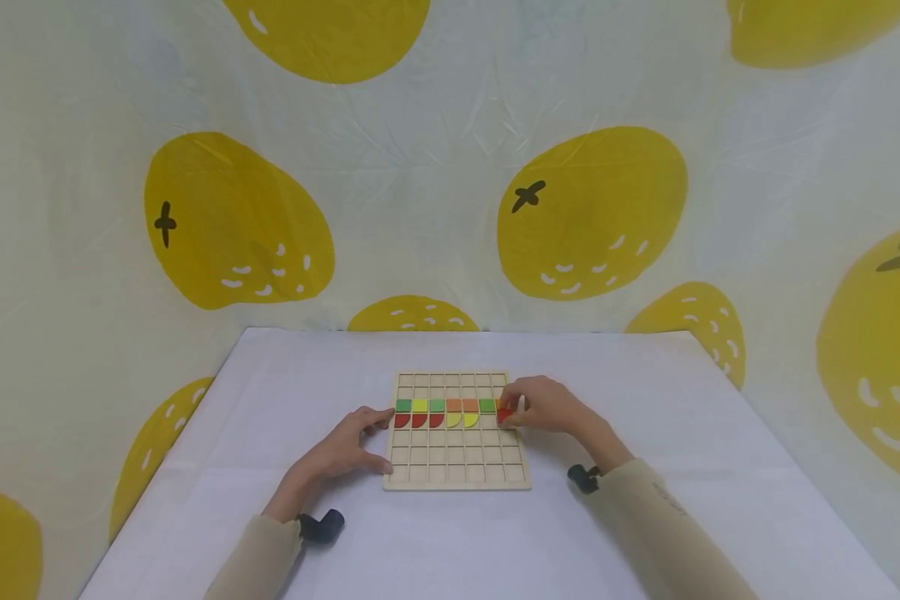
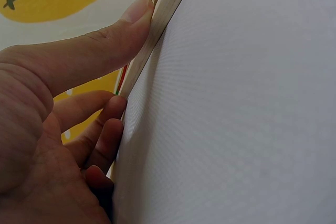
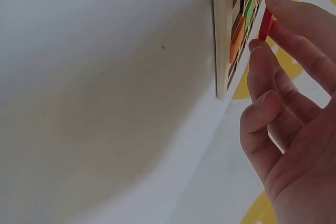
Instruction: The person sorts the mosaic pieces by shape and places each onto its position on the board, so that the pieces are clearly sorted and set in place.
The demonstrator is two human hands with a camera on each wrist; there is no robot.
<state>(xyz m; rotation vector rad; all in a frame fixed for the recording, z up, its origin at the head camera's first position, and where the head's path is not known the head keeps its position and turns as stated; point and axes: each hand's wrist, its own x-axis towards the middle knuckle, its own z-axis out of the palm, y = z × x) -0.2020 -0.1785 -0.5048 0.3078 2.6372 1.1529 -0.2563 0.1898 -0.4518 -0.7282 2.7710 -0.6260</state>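
A wooden grid board [image 1: 457, 477] lies on the table. One row holds square tiles: green [image 1: 403, 406], yellow [image 1: 420, 406], orange [image 1: 454, 406] and others. The row below has red quarter-round tiles [image 1: 418, 421] at the left, then yellow ones [image 1: 471, 420]. My left hand [image 1: 345, 446] rests against the board's left edge, thumb and forefinger spread apart along it. Above the right side of the board, my right hand [image 1: 547, 408] pinches a red tile [image 3: 268, 18] between thumb and fingertips. The wrist view shows that tile nearly edge-on, raised off the board beside an orange tile [image 3: 238, 40].
A white cloth covers the table [image 1: 450, 542]. Behind it hangs a pale curtain [image 1: 420, 208] printed with large yellow fruit. Dark wrist cameras sit at the left sleeve [image 1: 251, 554] and the right sleeve [image 1: 660, 521].
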